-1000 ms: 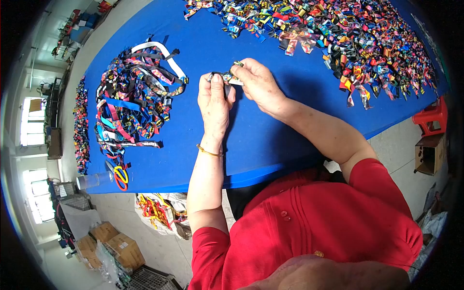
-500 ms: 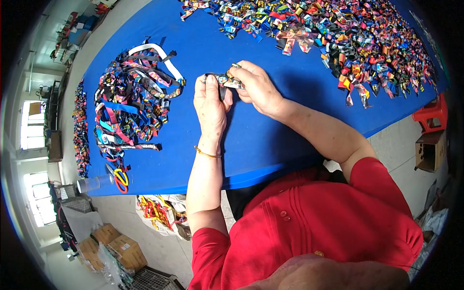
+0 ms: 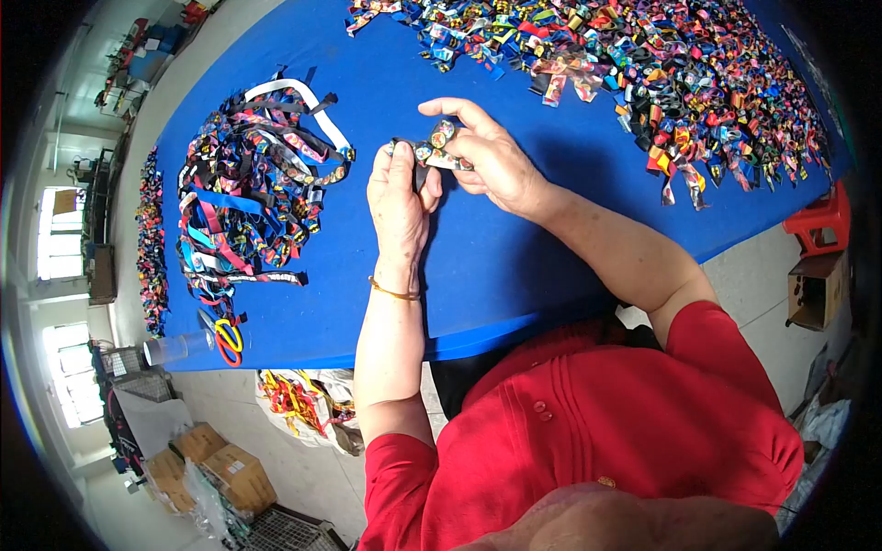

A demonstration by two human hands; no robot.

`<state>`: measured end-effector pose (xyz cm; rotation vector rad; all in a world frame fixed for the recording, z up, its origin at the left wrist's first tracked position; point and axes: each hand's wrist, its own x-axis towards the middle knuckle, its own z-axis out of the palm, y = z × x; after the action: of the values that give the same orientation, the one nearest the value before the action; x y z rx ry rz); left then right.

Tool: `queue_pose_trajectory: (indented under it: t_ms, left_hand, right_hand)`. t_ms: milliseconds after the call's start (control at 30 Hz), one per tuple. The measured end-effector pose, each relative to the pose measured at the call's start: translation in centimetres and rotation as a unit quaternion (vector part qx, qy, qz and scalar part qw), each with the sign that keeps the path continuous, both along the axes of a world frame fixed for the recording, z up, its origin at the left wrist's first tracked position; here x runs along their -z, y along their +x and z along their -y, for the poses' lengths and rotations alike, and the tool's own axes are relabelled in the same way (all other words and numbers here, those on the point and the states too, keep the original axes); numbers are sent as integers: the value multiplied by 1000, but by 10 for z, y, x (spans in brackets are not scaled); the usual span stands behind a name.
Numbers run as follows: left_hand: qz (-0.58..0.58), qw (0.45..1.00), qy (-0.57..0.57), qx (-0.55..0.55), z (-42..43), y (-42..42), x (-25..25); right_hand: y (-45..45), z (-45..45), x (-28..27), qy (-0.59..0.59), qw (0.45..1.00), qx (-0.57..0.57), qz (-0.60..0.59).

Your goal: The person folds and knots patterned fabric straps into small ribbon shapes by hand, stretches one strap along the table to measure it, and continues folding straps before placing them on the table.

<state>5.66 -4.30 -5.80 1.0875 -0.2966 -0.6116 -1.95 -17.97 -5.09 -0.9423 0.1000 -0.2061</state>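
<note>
Above the blue table, a short piece of dark patterned ribbon (image 3: 444,135) stretches between my two hands; it looks looped or folded. My left hand (image 3: 398,197) pinches one end under its thumb, and a dark end hangs by its fingers. My right hand (image 3: 501,165) grips the other part between thumb and fingers, its index finger lifted away. To the left lies a tangled heap of longer printed straps (image 3: 253,174), including a white one. Beyond my right hand spreads a big pile of short folded ribbon pieces (image 3: 680,78).
Scissors with red and yellow handles (image 3: 229,342) and a clear cylinder (image 3: 173,349) sit at the table's (image 3: 340,317) near left edge. Below is a bag of yellow-red ribbons (image 3: 308,404). A red stool (image 3: 820,220) and cardboard boxes (image 3: 237,477) stand on the floor.
My right index finger has lifted off the ribbon and extended, and the ribbon's rounded fold now shows. My left hand has hardly moved.
</note>
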Motion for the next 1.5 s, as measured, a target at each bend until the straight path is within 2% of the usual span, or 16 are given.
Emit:
queue_pose_trajectory:
  t_ms: [167,367,500,967,1033,1167,1433,1500]
  left_hand:
    - [-5,1000,15,5,-1,-1,-3]
    - [-25,998,-54,28,-5,2,-5]
    - [-17,994,-91,64,-9,6,-2]
    - [-21,999,-41,13,-7,1,-8]
    - [-39,998,-37,-11,-4,-2,-12]
    - [-4,999,-40,14,-6,7,3]
    - [14,1000,3,-28,-5,1,-3]
    - [54,998,-3,-10,-8,6,5]
  right_hand:
    - [4,1,5,-188,982,24,19]
    - [2,-2,1,-118,993,14,-16]
    - [1,1,4,-113,994,9,-10]
    - [2,-4,-1,-119,992,31,8]
    - [3,-5,0,-125,991,37,11]
    - [13,-6,15,-161,984,67,39]
    - [17,-3,29,-283,946,146,51]
    - [18,-3,31,-293,942,158,50]
